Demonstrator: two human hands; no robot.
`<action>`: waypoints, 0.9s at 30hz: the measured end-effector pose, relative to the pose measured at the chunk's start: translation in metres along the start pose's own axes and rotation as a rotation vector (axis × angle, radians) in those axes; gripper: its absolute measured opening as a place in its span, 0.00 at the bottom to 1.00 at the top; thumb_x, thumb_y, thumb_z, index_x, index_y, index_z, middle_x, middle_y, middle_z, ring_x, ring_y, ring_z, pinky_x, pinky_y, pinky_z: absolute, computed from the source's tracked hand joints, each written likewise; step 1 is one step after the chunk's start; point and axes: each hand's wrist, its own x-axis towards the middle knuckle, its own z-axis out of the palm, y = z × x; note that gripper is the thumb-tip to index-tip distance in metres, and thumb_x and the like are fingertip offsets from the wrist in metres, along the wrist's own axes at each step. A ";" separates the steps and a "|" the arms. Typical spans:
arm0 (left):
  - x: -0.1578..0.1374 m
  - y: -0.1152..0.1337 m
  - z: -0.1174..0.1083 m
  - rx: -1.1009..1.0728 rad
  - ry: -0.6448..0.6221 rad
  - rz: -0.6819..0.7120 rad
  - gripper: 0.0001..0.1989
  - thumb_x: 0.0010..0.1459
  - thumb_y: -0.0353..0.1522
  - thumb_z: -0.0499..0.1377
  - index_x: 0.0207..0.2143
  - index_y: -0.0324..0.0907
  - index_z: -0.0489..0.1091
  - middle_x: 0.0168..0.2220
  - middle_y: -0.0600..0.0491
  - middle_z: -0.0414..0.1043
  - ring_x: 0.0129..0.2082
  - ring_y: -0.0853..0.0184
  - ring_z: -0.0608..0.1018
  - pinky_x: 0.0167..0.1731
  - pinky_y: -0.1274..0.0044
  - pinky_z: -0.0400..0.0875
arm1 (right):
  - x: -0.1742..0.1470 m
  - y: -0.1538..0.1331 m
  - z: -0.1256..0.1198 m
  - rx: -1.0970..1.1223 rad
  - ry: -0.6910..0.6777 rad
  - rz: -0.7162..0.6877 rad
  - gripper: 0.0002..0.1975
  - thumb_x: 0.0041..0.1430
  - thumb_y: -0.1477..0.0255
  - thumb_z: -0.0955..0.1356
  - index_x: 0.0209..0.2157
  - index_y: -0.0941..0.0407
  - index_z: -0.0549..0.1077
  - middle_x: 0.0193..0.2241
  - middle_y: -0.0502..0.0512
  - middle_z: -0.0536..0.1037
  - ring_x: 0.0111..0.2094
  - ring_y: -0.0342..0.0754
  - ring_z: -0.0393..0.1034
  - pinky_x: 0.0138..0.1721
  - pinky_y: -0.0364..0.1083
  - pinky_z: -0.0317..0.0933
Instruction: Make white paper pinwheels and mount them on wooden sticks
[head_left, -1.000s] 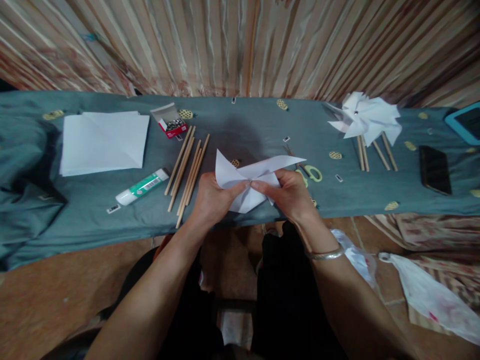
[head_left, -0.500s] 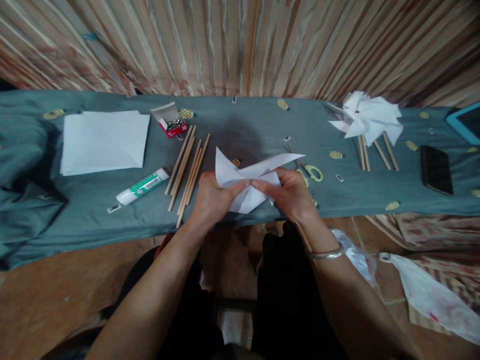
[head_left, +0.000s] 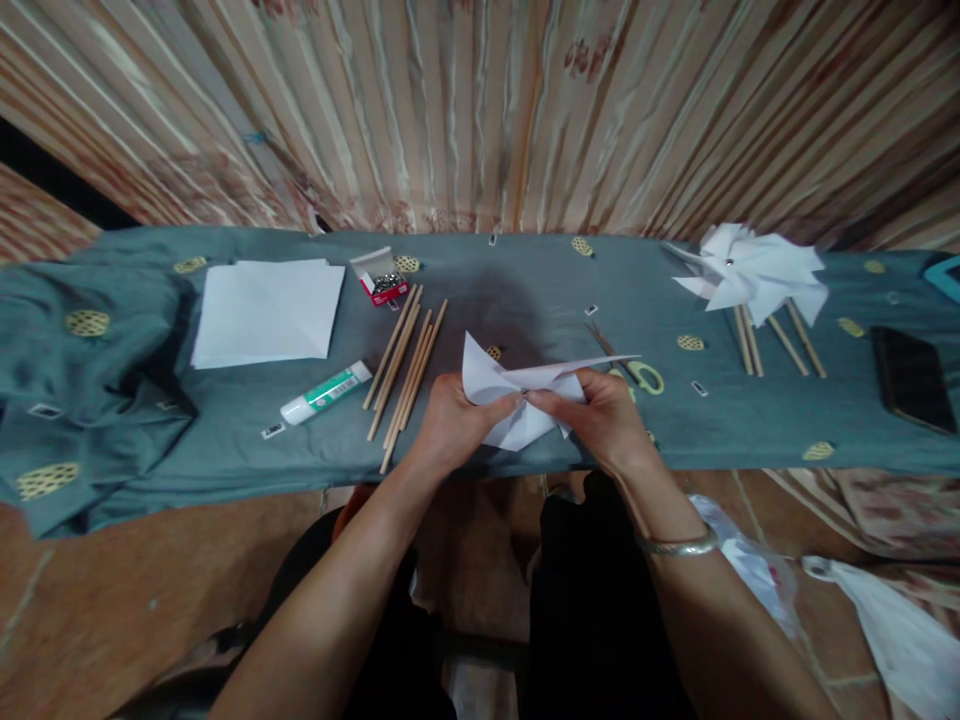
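Between my hands is a white paper pinwheel (head_left: 517, 432), its points folded in toward the middle. My left hand (head_left: 457, 415) grips its left side, thumb pressed at the centre. From the right, my right hand (head_left: 600, 412) holds it the same way, its thumb tip close to the left one. A small dark spot shows between the thumbs, too small to name. The fingers beneath the paper are hidden. Just behind my right hand lie scissors (head_left: 646, 378) with light green handles, partly covered. Wooden sticks (head_left: 409, 370) lie left of my left hand.
A glue stick (head_left: 326, 393), a stack of white paper (head_left: 266, 315) and an open red-and-white box (head_left: 381, 280) of small metal pieces lie on the left. Finished pinwheels (head_left: 757, 270) on sticks and a dark phone (head_left: 911, 378) are on the right. A green cloth (head_left: 525, 290) covers the table.
The camera view has shifted, so the table appears lower and further right. Both hands keep their hold on the pinwheel, whose right-hand flap now looks flatter.
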 end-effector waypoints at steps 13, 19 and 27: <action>0.001 -0.004 -0.002 -0.027 -0.002 -0.001 0.11 0.41 0.36 0.68 0.24 0.37 0.76 0.26 0.50 0.78 0.27 0.63 0.79 0.27 0.76 0.73 | 0.000 0.004 0.004 0.021 -0.010 -0.003 0.14 0.37 0.61 0.78 0.25 0.55 0.80 0.22 0.49 0.80 0.22 0.44 0.70 0.26 0.45 0.66; 0.001 -0.004 -0.007 -0.045 -0.158 0.014 0.12 0.43 0.34 0.67 0.32 0.36 0.77 0.31 0.49 0.80 0.31 0.62 0.80 0.34 0.73 0.75 | 0.001 -0.001 0.000 0.034 0.033 0.075 0.17 0.33 0.60 0.80 0.24 0.56 0.80 0.23 0.51 0.82 0.21 0.46 0.72 0.25 0.46 0.67; 0.017 0.003 -0.047 0.374 -0.076 0.289 0.14 0.48 0.30 0.63 0.40 0.39 0.77 0.43 0.47 0.78 0.45 0.60 0.78 0.51 0.68 0.70 | 0.003 0.003 -0.016 0.021 0.118 0.034 0.16 0.35 0.61 0.79 0.26 0.55 0.80 0.26 0.54 0.84 0.24 0.49 0.76 0.28 0.49 0.71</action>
